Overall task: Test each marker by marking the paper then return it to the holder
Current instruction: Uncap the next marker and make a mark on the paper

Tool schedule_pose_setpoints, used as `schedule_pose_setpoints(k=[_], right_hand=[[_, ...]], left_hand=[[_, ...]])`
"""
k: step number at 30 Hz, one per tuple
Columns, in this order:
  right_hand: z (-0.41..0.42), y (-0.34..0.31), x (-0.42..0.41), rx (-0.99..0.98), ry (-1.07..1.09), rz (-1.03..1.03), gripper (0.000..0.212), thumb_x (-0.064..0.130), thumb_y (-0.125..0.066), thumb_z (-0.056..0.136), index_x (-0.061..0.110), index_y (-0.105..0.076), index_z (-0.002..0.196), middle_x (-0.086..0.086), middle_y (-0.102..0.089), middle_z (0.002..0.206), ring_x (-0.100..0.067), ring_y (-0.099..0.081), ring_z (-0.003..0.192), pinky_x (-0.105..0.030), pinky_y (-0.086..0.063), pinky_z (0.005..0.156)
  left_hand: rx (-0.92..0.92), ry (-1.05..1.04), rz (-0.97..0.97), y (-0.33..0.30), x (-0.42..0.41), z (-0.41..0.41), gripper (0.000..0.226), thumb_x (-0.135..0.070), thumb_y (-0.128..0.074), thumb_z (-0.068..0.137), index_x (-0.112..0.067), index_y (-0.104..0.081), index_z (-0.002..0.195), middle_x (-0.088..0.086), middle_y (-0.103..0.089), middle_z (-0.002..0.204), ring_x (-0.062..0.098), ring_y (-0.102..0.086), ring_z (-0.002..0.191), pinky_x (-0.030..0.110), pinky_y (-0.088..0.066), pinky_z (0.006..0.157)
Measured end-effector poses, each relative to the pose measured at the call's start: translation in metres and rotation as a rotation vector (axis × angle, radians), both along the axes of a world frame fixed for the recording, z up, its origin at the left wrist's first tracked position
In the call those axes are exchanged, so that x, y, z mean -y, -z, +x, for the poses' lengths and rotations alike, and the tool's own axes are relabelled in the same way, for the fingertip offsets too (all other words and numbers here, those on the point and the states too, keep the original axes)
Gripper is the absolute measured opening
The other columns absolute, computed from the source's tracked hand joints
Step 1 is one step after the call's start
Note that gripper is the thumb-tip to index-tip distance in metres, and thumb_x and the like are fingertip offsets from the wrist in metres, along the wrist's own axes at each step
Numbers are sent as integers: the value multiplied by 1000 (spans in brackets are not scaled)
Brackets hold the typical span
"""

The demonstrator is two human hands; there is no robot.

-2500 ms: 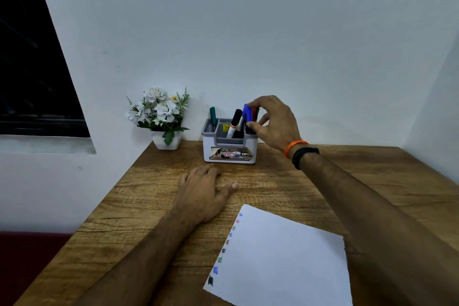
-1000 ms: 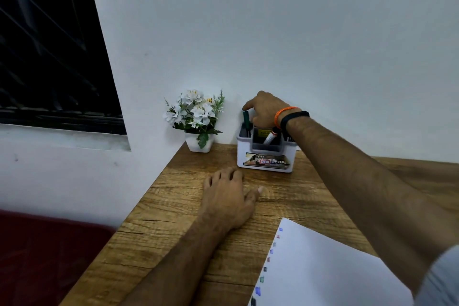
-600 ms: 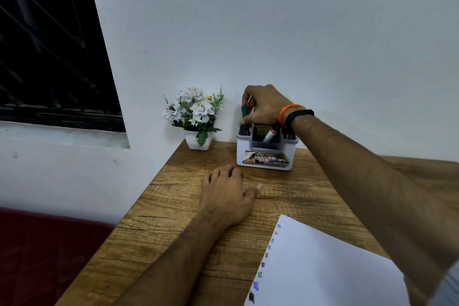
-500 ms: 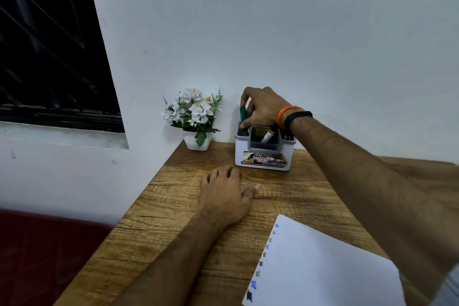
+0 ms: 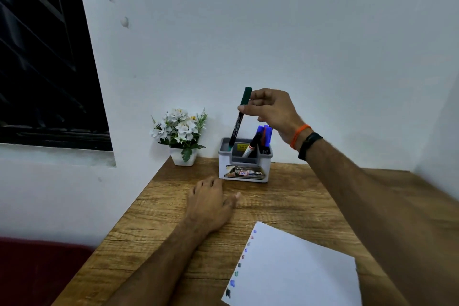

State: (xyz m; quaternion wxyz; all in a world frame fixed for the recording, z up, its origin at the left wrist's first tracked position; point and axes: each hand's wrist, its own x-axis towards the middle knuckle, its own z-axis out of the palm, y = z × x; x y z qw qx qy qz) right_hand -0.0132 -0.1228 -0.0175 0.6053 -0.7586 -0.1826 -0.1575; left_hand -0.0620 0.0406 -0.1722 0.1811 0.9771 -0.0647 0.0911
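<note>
The right hand [image 5: 270, 109], reaching in from the right of the frame, pinches a slim dark-green capped marker [image 5: 239, 119] near its upper end between thumb and curled fingers. The left hand [image 5: 211, 204] lies flat and relaxed on the wood-grain tabletop [image 5: 285, 201] at centre frame, fingers spread and holding nothing, its fingertips just in front of the white-and-grey plastic marker holder [image 5: 244, 159]. The marker sits just above centre frame, its lower tip at the rim of the holder's left compartment; whether that tip has cleared the rim cannot be told. Its long axis runs steeply, nearly upright, with the capped top tilted toward the upper right and the lower end pointing down and left into the holder. The likeliest trouble from here, I judge, is the lower end catching the rim if the marker is swung sideways toward the white sheet of paper [image 5: 298, 271] at lower right before it is fully clear, which could tip or drag the light holder and spill the blue and black markers [image 5: 263, 135] leaning in its right side. A two-finger pinch near one end also gives little control, so the marker could pivot or slip. The white potted artificial flowers [image 5: 181, 129] stand just left of the holder.
</note>
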Motion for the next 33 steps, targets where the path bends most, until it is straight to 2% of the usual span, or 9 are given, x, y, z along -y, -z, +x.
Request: schedule_pose_setpoints(k=[3, 7, 11, 15, 21, 24, 27, 30, 33], right_hand=[[-34, 13, 12, -93, -93, 195, 23, 10, -80, 77, 13, -69, 97, -4, -73, 97, -14, -67, 90, -25, -48, 70], [-76, 52, 30, -239, -159, 275, 18, 8, -68, 88, 11, -69, 105, -6, -72, 97, -18, -69, 84, -26, -54, 70], [-103, 90, 47, -285, -119, 246, 22, 6, -71, 85, 6, -69, 106, -11, -73, 92, -17, -69, 72, -28, -56, 71], [-116, 109, 55, -274, -89, 185, 37, 6, -77, 77, 1, -65, 111, -16, -73, 90, -17, -71, 70, -23, -56, 65], [-116, 124, 51, -219, -103, 57, 43, 14, -82, 72, -1, -65, 108, -22, -74, 97, -28, -72, 87, -36, -59, 82], [-115, 124, 56, -213, -49, -148, 42, 23, -87, 69, 11, -68, 105, -10, -75, 91, -14, -71, 79, -26, -58, 72], [-112, 126, 66, -162, 2, -345, 38, 30, -89, 67, 22, -70, 100, -3, -73, 80, -12, -66, 69, -34, -56, 69], [-112, 124, 74, -209, -53, -109, 29, 17, -83, 74, 10, -72, 100, -5, -73, 75, -14, -65, 60, -28, -57, 60], [-112, 121, 74, -281, -118, 178, 23, 21, -76, 76, 10, -73, 95, -4, -72, 76, -11, -60, 56, -21, -50, 55]], left_hand=[[85, 62, -285, -11, 6, -8, 47, -48, -47, 96, -20, -48, 134, -1, -52, 136, 16, -48, 123, 39, -42, 105], [58, 198, -800, -23, 12, -20, 35, -47, -53, 91, -21, -63, 113, -8, -68, 107, 9, -63, 95, 16, -48, 69], [-78, 305, -1099, -32, 19, -29, 44, -49, -55, 80, -15, -69, 105, -2, -75, 95, 9, -64, 76, 22, -51, 59], [-137, 423, -1088, -36, 22, -40, 42, -40, -70, 71, -16, -70, 105, 4, -75, 98, 14, -65, 79, 30, -54, 66], [-148, 481, -1053, -32, 22, -42, 25, -20, -74, 72, -15, -73, 96, 2, -75, 86, 13, -68, 73, 27, -57, 65], [-142, 432, -1142, -32, 20, -38, 25, -14, -74, 69, -7, -71, 93, 10, -74, 86, 16, -70, 75, 25, -59, 66], [-147, 354, -1258, -34, 15, -34, 26, -13, -72, 68, -3, -69, 92, 10, -73, 82, 14, -69, 70, 21, -58, 63], [-174, 318, -1282, -34, 10, -31, 16, -9, -70, 75, -3, -68, 90, 8, -71, 75, 12, -68, 65, 19, -58, 61], [-260, 353, -1204, -32, 10, -32, 26, -17, -71, 72, -1, -67, 92, 11, -71, 74, 15, -68, 65, 19, -57, 59]])
